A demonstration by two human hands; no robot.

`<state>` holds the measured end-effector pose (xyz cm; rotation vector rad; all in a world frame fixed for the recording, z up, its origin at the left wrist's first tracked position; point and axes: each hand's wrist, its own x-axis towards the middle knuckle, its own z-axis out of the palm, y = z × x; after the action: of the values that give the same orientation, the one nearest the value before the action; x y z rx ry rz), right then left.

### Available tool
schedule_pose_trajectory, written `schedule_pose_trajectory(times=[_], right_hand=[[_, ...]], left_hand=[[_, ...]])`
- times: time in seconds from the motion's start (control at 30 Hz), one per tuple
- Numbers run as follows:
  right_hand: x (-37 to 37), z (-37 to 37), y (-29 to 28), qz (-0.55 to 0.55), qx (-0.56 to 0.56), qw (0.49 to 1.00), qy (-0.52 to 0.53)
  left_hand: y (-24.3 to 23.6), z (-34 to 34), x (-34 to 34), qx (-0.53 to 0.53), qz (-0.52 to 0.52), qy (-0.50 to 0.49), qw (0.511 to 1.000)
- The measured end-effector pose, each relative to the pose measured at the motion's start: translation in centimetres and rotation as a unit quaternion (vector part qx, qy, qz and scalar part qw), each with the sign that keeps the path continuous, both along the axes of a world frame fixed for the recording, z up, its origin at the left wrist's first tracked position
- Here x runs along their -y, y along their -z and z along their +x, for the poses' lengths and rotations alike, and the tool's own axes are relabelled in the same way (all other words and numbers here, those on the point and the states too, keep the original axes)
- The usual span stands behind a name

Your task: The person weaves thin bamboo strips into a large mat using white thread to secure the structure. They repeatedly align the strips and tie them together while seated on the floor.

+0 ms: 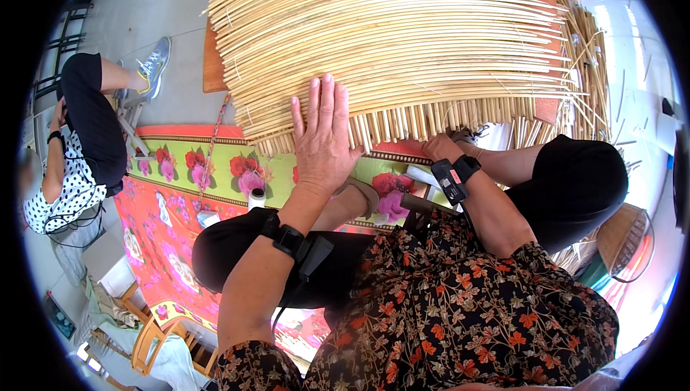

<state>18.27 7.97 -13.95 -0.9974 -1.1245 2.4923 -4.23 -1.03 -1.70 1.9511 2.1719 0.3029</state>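
Note:
A wide mat of pale straw-coloured stalks (388,39), laid side by side and tied with thin thread, covers an orange-brown board (213,60). My left hand (323,129) lies flat on its near left part, fingers stretched out and pointing away from me. Along the near edge, a row of short stalk ends (402,123) sticks out from under the mat toward me. My right hand (442,148) is at that edge, right of the middle. Its fingers are mostly hidden beneath the stalks, so what they hold cannot be seen.
Loose stalks (593,67) are heaped right of the board. A red and green flowered cloth (172,226) covers the floor on the left. A white bottle (256,198) stands near my left knee. Another person (79,132) sits at the far left. A basket (624,240) is at the right.

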Motion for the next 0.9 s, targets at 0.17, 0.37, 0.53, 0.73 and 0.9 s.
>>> schedule_pose_trajectory(times=[0.17, 0.37, 0.53, 0.73, 0.9], right_hand=[[0.12, 0.05, -0.11, 0.005, 0.004, 1.000, -0.002], [0.10, -0.06, 0.02, 0.018, 0.007, 1.000, -0.002], [0.22, -0.15, -0.03, 0.020, 0.007, 1.000, -0.002], [0.19, -0.08, -0.12, 0.022, 0.008, 1.000, -0.001], [0.22, 0.06, -0.11, 0.023, 0.010, 1.000, 0.000]], left_hand=[[0.05, 0.03, 0.05, -0.006, 0.003, 0.000, 1.000], [0.06, 0.12, 0.15, -0.004, 0.010, 0.000, 1.000], [0.07, 0.08, 0.17, -0.006, 0.010, 0.001, 1.000], [-0.05, 0.21, 0.05, -0.002, 0.005, -0.001, 1.000], [-0.26, 0.26, -0.02, -0.002, -0.002, -0.002, 1.000]])
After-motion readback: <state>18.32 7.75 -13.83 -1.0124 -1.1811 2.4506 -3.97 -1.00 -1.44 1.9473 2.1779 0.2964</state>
